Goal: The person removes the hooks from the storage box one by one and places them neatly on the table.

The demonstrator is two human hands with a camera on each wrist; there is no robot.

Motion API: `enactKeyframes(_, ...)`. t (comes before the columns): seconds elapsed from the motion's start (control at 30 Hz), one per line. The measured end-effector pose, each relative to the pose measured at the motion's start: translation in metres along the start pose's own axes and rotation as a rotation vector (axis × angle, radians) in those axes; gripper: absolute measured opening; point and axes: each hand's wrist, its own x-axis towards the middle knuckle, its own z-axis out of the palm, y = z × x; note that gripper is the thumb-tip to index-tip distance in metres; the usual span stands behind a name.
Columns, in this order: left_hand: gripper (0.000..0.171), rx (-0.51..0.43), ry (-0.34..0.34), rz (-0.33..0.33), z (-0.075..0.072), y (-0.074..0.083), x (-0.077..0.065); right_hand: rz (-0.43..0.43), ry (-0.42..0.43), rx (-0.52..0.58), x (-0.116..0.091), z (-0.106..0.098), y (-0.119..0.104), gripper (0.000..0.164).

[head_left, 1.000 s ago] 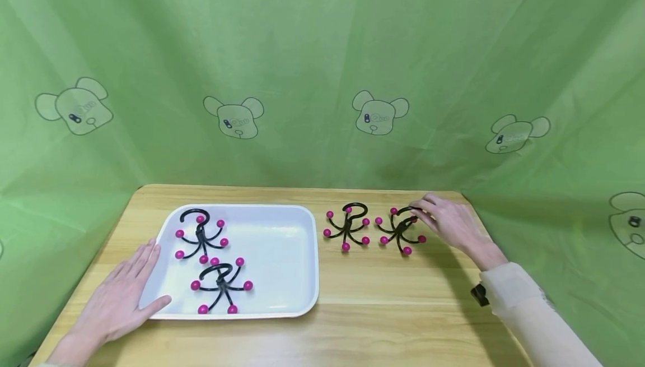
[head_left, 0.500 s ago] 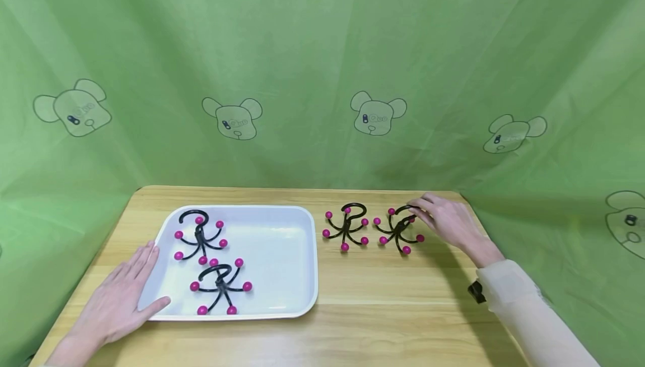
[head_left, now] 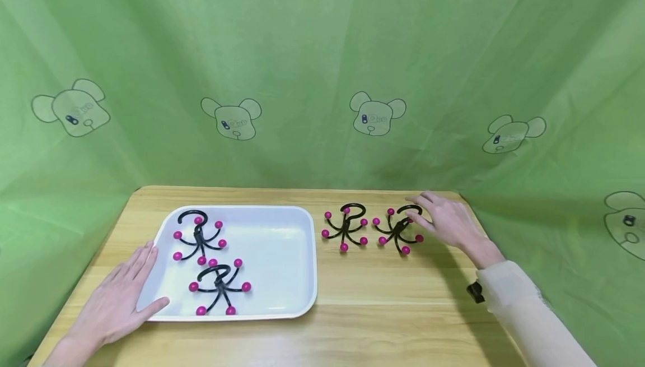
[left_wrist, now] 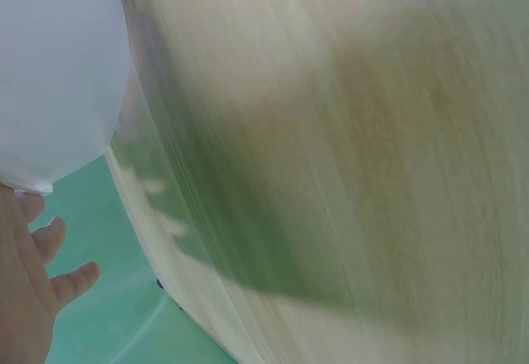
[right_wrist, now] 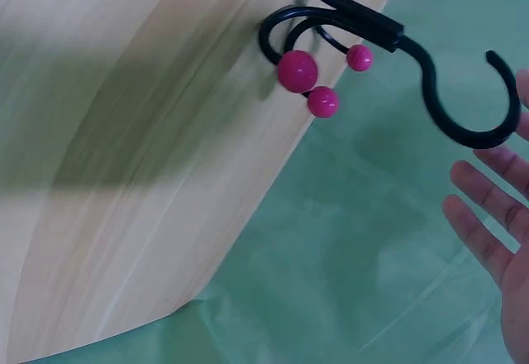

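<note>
My left hand [head_left: 118, 294] lies with straight fingers along the left rim of the white tray [head_left: 297, 277], the thumb over its near left corner. Inside the tray are two black hook hangers with pink ball tips, a back hanger [head_left: 199, 236] and a front hanger [head_left: 219, 283]. My right hand [head_left: 448, 221] is beside the hook of the rightmost hanger [head_left: 399, 228], thumb and fingers spread apart. In the right wrist view its fingers are extended next to that hook [right_wrist: 471, 139]; whether they touch it I cannot tell.
Another similar hanger [head_left: 345, 226] stands on the wooden table [head_left: 383, 322] between the tray and the rightmost hanger. A green curtain [head_left: 302, 159] printed with bear heads surrounds the table at the back and sides.
The right hand's thumb and fingers have parted and let go of the rightmost hanger's hook, which the hand pinched before. The left hand keeps its place on the tray.
</note>
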Motion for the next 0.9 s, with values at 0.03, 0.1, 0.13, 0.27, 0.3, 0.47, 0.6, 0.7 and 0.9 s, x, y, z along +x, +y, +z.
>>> enactKeyframes(0.03, 0.109, -0.001, 0.001, 0.001, 0.000, 0.000, 0.000, 0.008, -0.013, 0.003, 0.000, -0.002, -0.002, 0.046)
enactKeyframes(0.1, 0.109, 0.001, 0.002, 0.004, 0.000, -0.001, 0.000, 0.023, -0.032, 0.011, 0.001, -0.007, -0.007, 0.049)
enactKeyframes(0.13, 0.108, 0.002, 0.001, 0.004, 0.000, -0.001, 0.000, 0.032, -0.039, 0.012, 0.001, -0.009, -0.010, 0.051)
enactKeyframes(0.27, 0.108, 0.001, 0.001, 0.007, 0.000, -0.002, 0.000, 0.039, -0.040, 0.012, 0.005, -0.018, -0.023, 0.054)
enactKeyframes(0.3, 0.109, 0.001, 0.000, 0.006, 0.001, -0.002, 0.000, 0.036, -0.036, 0.008, 0.006, -0.019, -0.026, 0.055)
enactKeyframes(0.47, 0.109, 0.002, -0.007, 0.001, 0.000, -0.002, 0.000, 0.011, -0.002, -0.021, 0.012, -0.025, -0.043, 0.058)
enactKeyframes(0.6, 0.108, 0.001, -0.012, -0.004, 0.000, -0.002, -0.001, -0.008, 0.016, -0.033, 0.015, -0.028, -0.057, 0.061)
enactKeyframes(0.7, 0.108, 0.001, -0.014, -0.007, 0.001, -0.001, -0.001, -0.028, 0.027, -0.040, 0.017, -0.032, -0.069, 0.066)
enactKeyframes(0.9, 0.107, 0.006, -0.010, -0.004, 0.001, -0.001, -0.001, -0.062, 0.044, -0.037, 0.022, -0.041, -0.097, 0.075)
